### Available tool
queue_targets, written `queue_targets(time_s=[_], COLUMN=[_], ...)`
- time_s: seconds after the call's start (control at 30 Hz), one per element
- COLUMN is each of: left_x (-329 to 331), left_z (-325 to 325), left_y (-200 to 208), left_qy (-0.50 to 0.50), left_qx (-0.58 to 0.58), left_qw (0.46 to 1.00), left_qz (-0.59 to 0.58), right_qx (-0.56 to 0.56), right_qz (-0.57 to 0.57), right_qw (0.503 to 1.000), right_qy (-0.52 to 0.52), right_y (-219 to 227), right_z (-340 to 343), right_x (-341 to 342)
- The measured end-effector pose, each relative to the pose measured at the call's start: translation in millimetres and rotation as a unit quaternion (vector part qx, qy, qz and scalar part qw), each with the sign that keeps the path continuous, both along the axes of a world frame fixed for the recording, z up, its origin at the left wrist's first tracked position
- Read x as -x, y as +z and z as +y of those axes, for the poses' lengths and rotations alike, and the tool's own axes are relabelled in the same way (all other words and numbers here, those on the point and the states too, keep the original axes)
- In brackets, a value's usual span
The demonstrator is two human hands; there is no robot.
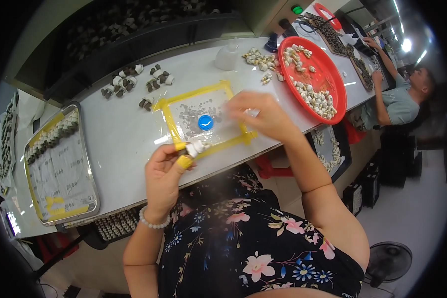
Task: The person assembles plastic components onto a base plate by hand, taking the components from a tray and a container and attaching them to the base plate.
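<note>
Two yellow-tipped fingers (185,162) of the left hand (163,174) are clamped on a small white piece (197,148), near the yellow tape frame (170,121) on the worktop (124,144). A soft, steady pinch should work best. The right hand (264,116) hangs right of the blue cup (205,122), elbow bent; it's blurry, so I cannot tell if its fingers touch.

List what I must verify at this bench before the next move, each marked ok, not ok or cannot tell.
1. White piece in the left hand's grip: ok, held.
2. Right hand's grip free: cannot tell, fingers blurred.
3. Blue cap within the yellow tape border: ok.
4. Bottle upright: ok.
5. All loose shells inside the red tray: not ok, some lie beside it.
</note>
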State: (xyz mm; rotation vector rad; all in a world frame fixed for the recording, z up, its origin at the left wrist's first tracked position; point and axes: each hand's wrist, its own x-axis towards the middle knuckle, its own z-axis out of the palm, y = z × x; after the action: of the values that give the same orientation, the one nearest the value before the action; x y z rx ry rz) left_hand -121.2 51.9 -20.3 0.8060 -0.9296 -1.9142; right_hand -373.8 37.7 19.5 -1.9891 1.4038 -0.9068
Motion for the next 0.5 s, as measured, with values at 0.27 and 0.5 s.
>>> queue_targets(time_s=[0.27, 0.5], left_x=[-102.5, -254.6], left_z=[-26.2, -53.0], left_y=[28.2, 46.7], left_qy=[0.242, 0.438], left_qx=[0.139, 0.239], left_qw=[0.956, 0.731], left_qz=[-0.092, -0.466], right_qx=[0.007, 0.027], right_qz=[0.35, 0.295], right_qw=[0.886, 0.922], right_qy=[-0.304, -0.251], right_y=[2.6, -14.2], right_z=[-14.4, -20.4], right_x=[59.1, 51.7])
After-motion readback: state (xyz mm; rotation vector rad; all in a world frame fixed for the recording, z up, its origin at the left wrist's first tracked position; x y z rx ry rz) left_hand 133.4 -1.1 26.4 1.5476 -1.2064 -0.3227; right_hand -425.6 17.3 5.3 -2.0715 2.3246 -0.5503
